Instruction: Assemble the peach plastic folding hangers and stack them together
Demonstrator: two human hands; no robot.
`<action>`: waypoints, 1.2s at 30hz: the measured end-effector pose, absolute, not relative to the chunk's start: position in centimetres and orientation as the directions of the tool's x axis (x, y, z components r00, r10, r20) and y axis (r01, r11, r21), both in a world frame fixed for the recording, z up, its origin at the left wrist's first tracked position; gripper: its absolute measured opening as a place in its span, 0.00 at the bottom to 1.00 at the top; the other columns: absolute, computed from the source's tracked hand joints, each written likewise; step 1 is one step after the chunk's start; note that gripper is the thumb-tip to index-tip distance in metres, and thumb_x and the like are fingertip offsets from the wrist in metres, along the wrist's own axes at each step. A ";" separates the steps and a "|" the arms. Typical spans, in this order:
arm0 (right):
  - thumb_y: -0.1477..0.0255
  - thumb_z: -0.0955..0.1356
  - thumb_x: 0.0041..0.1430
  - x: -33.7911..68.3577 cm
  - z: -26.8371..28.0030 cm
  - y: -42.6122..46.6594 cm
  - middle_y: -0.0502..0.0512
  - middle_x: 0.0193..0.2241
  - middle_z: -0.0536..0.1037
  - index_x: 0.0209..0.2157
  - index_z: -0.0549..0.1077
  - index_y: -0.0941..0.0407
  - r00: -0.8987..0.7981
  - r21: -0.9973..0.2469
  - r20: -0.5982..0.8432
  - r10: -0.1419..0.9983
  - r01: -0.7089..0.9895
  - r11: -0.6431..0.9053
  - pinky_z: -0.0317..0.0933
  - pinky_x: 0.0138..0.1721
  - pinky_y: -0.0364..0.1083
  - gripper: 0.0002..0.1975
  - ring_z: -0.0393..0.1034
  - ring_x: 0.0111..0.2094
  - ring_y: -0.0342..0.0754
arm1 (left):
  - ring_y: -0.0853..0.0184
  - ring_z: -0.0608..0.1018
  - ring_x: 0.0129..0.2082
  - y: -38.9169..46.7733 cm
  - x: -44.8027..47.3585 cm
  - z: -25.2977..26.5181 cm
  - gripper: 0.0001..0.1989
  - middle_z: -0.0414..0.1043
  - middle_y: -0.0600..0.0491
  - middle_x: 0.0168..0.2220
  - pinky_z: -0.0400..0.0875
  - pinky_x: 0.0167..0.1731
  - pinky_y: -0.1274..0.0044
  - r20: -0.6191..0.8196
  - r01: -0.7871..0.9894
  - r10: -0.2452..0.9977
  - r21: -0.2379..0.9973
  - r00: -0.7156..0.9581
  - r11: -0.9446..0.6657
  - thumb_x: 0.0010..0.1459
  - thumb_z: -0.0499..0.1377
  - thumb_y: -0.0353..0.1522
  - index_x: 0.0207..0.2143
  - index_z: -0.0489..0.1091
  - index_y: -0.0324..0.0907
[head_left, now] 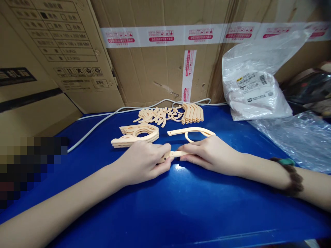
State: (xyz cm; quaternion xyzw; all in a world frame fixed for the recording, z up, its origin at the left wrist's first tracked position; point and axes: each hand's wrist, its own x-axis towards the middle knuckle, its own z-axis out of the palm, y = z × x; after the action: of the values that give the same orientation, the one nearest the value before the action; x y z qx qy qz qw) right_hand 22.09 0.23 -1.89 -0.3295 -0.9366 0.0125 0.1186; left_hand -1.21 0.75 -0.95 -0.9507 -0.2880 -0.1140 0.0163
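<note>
In the middle of the table, my left hand [146, 160] pinches a cream plastic hanger piece [163, 158] with a small dark hole in it. My right hand [210, 153] grips a cream hanger arm [178, 153], whose end meets the piece at my left fingertips. Just beyond my right hand is a curved cream arm [190, 130] with a ring-shaped part [188, 137] below it; whether these join the held arm is hidden by my fingers. Past my left hand lies a stack of folded plastic hangers [137, 139].
Behind them are a heap of loose cream hooks [155, 115] and a row of curved hanger arms [192, 113]. A white cable [103, 117] runs across the blue table [168, 213]. Cardboard boxes [160, 72] wall the back; a plastic bag [256, 86] stands back right.
</note>
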 end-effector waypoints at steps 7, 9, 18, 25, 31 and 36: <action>0.62 0.57 0.69 22.1 -2.0 0.2 0.55 0.33 0.79 0.45 0.74 0.56 -0.754 -0.108 0.215 0.621 0.614 0.782 0.58 0.30 0.44 0.19 0.74 0.30 0.48 | 0.72 0.62 0.17 0.6 -1.3 -1.1 0.12 0.60 0.60 0.17 0.47 0.20 0.78 0.233 0.542 0.535 0.038 0.812 -0.840 0.61 0.49 0.32 0.24 0.54 0.43; 0.62 0.57 0.69 22.2 -2.0 0.3 0.56 0.33 0.79 0.46 0.74 0.57 -0.757 -0.107 0.220 0.615 0.608 0.786 0.57 0.30 0.44 0.19 0.74 0.30 0.48 | 0.72 0.62 0.16 0.7 -1.2 -1.1 0.12 0.60 0.60 0.17 0.46 0.20 0.78 0.234 0.541 0.532 0.030 0.814 -0.840 0.61 0.49 0.32 0.24 0.54 0.43; 0.64 0.57 0.69 22.2 -1.7 0.1 0.56 0.33 0.79 0.45 0.73 0.57 -0.779 -0.065 0.208 0.591 0.592 0.803 0.57 0.31 0.43 0.18 0.73 0.31 0.45 | 0.70 0.66 0.18 0.5 -1.0 -0.8 0.11 0.63 0.59 0.19 0.48 0.21 0.77 0.164 0.562 0.558 0.022 0.814 -0.827 0.63 0.47 0.33 0.25 0.55 0.43; 0.65 0.55 0.70 21.8 -1.5 -0.2 0.54 0.30 0.79 0.45 0.73 0.57 -0.799 0.056 0.188 0.571 0.589 0.806 0.54 0.30 0.44 0.19 0.71 0.27 0.45 | 0.68 0.69 0.20 0.0 -0.9 -0.6 0.10 0.65 0.58 0.20 0.49 0.21 0.77 0.104 0.588 0.588 0.037 0.802 -0.808 0.64 0.47 0.33 0.28 0.56 0.43; 0.64 0.55 0.70 21.9 -1.6 -0.3 0.55 0.31 0.79 0.45 0.72 0.57 -0.782 0.055 0.182 0.596 0.613 0.788 0.55 0.31 0.43 0.19 0.72 0.29 0.45 | 0.68 0.70 0.20 -0.1 -0.8 -0.6 0.10 0.66 0.58 0.20 0.50 0.21 0.77 0.102 0.593 0.593 0.035 0.798 -0.804 0.65 0.47 0.32 0.28 0.56 0.43; 0.61 0.54 0.70 21.6 -1.7 -0.5 0.57 0.33 0.78 0.45 0.73 0.57 -0.769 0.118 0.225 0.598 0.631 0.767 0.57 0.32 0.45 0.22 0.73 0.31 0.47 | 0.68 0.68 0.19 0.0 -0.7 -0.5 0.11 0.64 0.58 0.19 0.50 0.21 0.76 0.086 0.607 0.607 0.033 0.790 -0.794 0.65 0.46 0.33 0.28 0.56 0.43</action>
State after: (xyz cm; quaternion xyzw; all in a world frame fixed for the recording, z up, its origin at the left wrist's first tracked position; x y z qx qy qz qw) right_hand 21.64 -0.54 -1.66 -0.3284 -0.9358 -0.0937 0.0871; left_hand -0.73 -0.02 -0.53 -0.9460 -0.3210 -0.0460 -0.0016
